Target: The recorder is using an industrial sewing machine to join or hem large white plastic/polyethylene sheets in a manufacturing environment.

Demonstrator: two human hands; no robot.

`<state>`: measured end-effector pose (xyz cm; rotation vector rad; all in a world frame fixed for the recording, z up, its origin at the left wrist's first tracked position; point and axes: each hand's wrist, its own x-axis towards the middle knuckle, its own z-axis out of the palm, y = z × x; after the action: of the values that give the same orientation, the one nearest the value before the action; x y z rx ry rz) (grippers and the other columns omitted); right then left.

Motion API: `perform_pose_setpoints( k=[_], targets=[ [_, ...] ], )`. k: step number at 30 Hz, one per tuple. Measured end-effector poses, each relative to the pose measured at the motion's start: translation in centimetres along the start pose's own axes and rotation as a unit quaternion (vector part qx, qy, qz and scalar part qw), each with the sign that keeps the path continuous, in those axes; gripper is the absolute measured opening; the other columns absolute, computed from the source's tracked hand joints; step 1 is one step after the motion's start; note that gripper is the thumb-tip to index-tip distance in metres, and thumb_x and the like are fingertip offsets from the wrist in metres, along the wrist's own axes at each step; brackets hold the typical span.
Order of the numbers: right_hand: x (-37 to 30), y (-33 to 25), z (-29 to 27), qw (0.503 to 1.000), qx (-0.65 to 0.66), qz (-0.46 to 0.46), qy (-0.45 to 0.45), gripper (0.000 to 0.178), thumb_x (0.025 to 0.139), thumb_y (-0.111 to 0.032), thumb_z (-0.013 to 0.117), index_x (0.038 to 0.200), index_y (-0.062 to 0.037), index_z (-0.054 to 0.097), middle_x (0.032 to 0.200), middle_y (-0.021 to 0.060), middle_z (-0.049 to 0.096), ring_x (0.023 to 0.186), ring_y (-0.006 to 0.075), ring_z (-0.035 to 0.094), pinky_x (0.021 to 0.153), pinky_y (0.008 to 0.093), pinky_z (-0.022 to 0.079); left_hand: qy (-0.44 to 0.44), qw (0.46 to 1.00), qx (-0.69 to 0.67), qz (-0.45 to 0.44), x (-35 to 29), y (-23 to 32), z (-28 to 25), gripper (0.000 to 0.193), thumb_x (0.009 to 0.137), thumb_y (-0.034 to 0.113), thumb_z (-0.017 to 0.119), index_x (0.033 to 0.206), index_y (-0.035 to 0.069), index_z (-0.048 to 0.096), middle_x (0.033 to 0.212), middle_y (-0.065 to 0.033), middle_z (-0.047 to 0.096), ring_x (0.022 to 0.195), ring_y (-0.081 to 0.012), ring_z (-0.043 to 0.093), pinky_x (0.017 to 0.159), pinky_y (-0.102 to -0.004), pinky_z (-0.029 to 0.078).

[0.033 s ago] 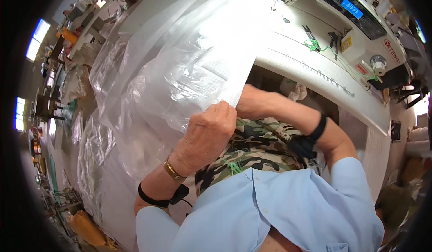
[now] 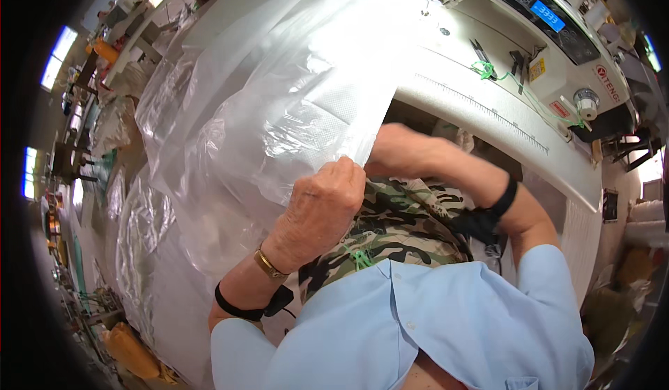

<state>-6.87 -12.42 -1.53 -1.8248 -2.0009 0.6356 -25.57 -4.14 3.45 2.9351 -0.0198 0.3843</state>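
The left hand (image 2: 322, 200) is pinching the translucent plastic sheet (image 2: 279, 129) between its fingers; just beside them, the right hand (image 2: 397, 152) is hiding its fingers, their state impossible to tell.

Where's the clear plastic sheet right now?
In the head view, the clear plastic sheet spreads over the centre-left, left of the white sewing machine, its near edge pinched in the left hand.

The plastic sheet (image 2: 279, 111) looks glossy, the cloth shirt (image 2: 467, 313) smooth and matt.
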Motion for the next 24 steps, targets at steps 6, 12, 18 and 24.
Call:
perform_pose_setpoints(
  k=[6,12,18,24],
  targets=[
    [-4.2,6.7,-7.4,0.947,-0.174,0.026,0.269,0.023,0.086,0.001,0.062,0.107,-0.0088,0.062,0.106,0.0086,0.065,0.084,0.0281,0.069,0.075,0.0397,0.057,0.051,0.997,-0.054,-0.029,-0.7,0.8,2.4,0.011,0.080,-0.003,0.063,0.089,-0.002,0.057,0.084,-0.0124,0.052,0.074,-0.0269,0.062,0.061,-0.0370,0.051],
    [-2.3,10.7,-8.6,0.930,-0.234,0.013,0.284,0.027,0.082,0.005,0.060,0.104,-0.0103,0.061,0.116,0.0052,0.063,0.088,0.0281,0.069,0.077,0.0403,0.057,0.047,0.992,-0.089,-0.079,-1.2,1.5,2.5,0.024,0.080,-0.005,0.064,0.104,-0.005,0.061,0.088,-0.0129,0.054,0.075,-0.0259,0.063,0.060,-0.0362,0.050],
    [-1.2,12.4,-9.4,0.934,-0.222,-0.009,0.280,0.017,0.086,0.005,0.057,0.095,-0.0090,0.056,0.102,0.0054,0.065,0.081,0.0239,0.067,0.072,0.0370,0.055,0.075,0.995,-0.061,-0.026,-1.6,1.3,2.0,0.053,0.077,-0.004,0.063,0.130,-0.010,0.058,0.084,-0.0082,0.054,0.065,-0.0150,0.059,0.051,-0.0271,0.048],
    [-0.5,12.5,-9.6,0.937,-0.217,-0.001,0.272,0.008,0.089,-0.009,0.063,0.094,-0.0072,0.057,0.090,0.0065,0.063,0.073,0.0286,0.066,0.063,0.0385,0.054,0.069,0.992,-0.102,-0.028,-2.1,0.9,2.7,0.056,0.079,-0.005,0.062,0.135,-0.009,0.056,0.087,-0.0100,0.057,0.060,-0.0151,0.057,0.050,-0.0279,0.047]
  ],
)
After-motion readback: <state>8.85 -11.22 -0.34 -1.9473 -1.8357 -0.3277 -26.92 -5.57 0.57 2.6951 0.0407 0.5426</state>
